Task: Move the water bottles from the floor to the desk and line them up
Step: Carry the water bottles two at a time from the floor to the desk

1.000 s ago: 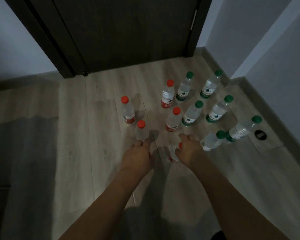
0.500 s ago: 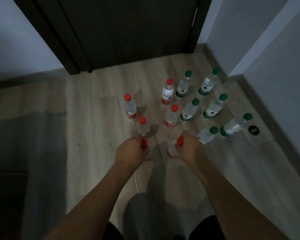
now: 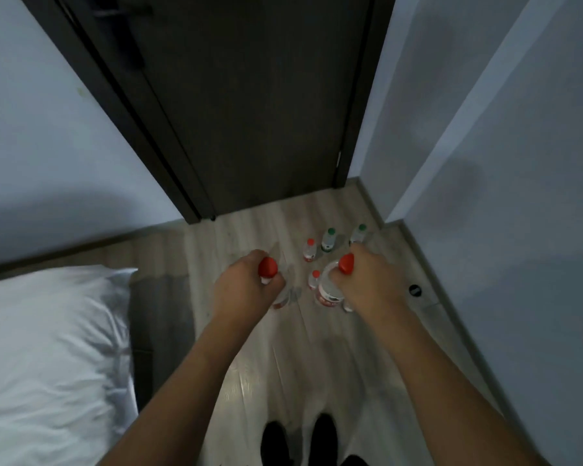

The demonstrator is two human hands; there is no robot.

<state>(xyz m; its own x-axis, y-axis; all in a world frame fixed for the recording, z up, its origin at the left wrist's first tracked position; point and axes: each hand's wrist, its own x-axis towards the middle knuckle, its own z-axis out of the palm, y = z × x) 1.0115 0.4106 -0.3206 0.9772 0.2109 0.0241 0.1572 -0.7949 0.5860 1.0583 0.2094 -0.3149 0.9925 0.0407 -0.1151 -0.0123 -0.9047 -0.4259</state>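
1. Pale wood-grain plank flooring [image 3: 249,375] runs beneath my fingers toward a dark door [image 3: 249,105], which stands shut beyond them between pale walls [image 3: 535,163]; a grey skirting board [image 3: 458,317] lines the wall on the right.
2. Left hand [image 3: 241,290]: my fingers are curled round the neck of a clear bottle with a red cap [image 3: 267,266]. That cap protrudes above my knuckles; the body hangs below my fist and is mostly hidden, with only a trace of a red label visible.
3. Right hand [image 3: 367,284]: my fingers pinch the neck of a second red-capped bottle [image 3: 329,292]. Its clear ribbed body and red-and-white label show just left of my fingertips, tilted.
4. Both held bottles are clear of the floor, level with each other and apart.
5. Between and beyond my two fists, bottles stand upright on the floor: two red-capped bottles [image 3: 309,250] in the gap between my fists, and two green-capped bottles [image 3: 329,239] further away toward the door. My right hand hides part of the group, so I cannot give its full count.
6. Left of my left hand lies a white pillow [image 3: 48,348] with creased fabric, on a grey surface.
7. Right of my right hand, a small round black disc [image 3: 415,290] sits flush in the floor.
8. Below my forearms, two dark shoes [image 3: 300,438] rest on the planks.
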